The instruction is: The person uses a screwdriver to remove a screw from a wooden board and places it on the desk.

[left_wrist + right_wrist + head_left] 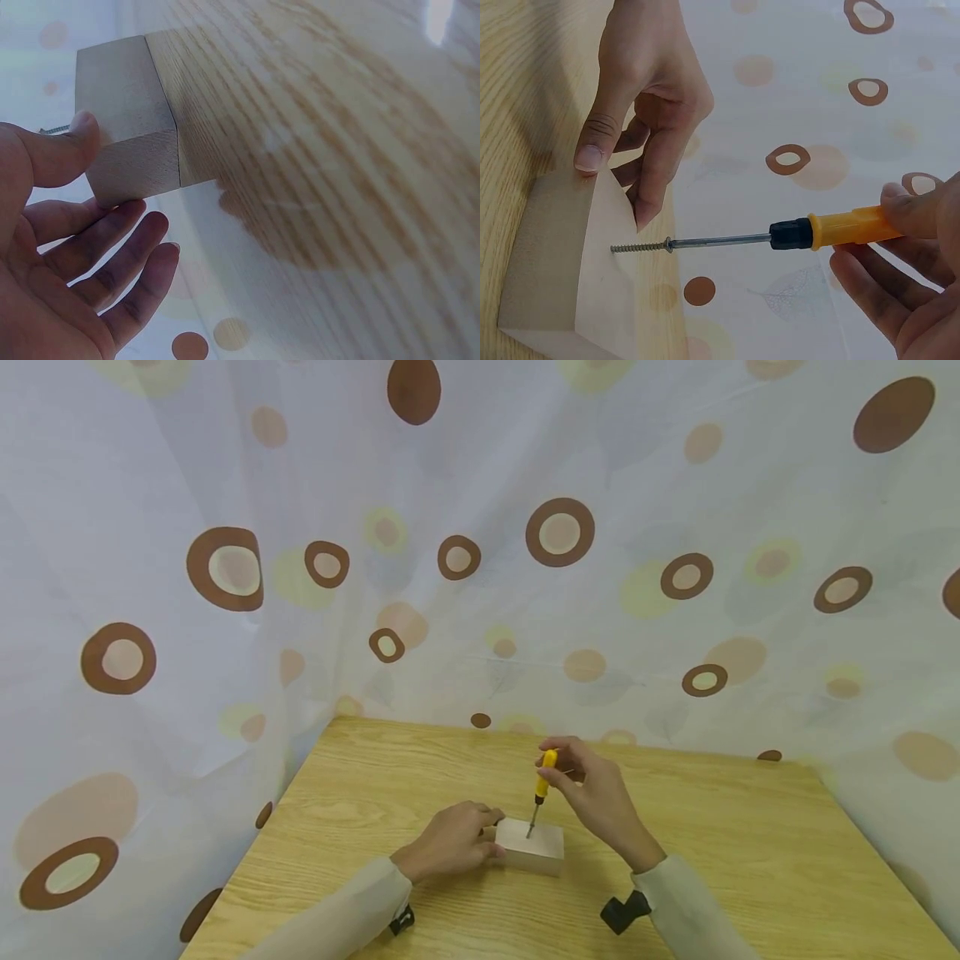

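Observation:
A pale wooden block (pixel 529 846) lies flat on the table. My left hand (pixel 456 839) grips its left end, thumb on the near side and fingers around the far side. From the block's top face stands a screw (pixel 639 247), its threaded shank mostly exposed and its tip at the wood. My right hand (pixel 600 793) pinches the yellow handle of a screwdriver (pixel 847 229) between thumb and fingers. The screwdriver's metal shaft meets the screw head, nearly in line with it and tilted slightly. In the left wrist view the block (pixel 124 105) hides most of the screw.
The wood-grain table (pixel 375 768) extends around both hands. A white curtain (pixel 480 460) with brown and beige circles hangs behind and along the sides of the table. Dark wrist cameras (pixel 626 912) sit at the sleeve cuffs.

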Tool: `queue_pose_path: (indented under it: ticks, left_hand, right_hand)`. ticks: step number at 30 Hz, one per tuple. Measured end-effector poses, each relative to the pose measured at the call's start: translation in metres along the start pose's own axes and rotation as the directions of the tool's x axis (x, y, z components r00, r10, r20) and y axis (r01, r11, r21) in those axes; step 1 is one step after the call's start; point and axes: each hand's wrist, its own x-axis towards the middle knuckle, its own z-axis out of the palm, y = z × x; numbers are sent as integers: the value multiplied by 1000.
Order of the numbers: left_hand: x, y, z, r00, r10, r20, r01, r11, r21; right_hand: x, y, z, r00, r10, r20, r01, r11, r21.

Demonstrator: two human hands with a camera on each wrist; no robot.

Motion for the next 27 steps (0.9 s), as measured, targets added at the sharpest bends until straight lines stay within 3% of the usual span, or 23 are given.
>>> queue_pose_path:
  ticks: [7, 18, 27]
  left_hand:
    - [0, 2, -1, 1000, 6, -6, -6, 1000, 9]
    - [-2, 2, -1, 1000, 14, -11, -14, 1000, 6]
    - [-1, -1, 2, 1000, 6, -12, -6, 1000, 5]
  right_hand:
    - [0, 1, -8, 999, -1, -47, 3, 999, 42]
    - [-2, 4, -21, 992, 31, -126, -28, 999, 26]
    - [-9, 8, -30, 989, 29, -144, -26, 999, 17]
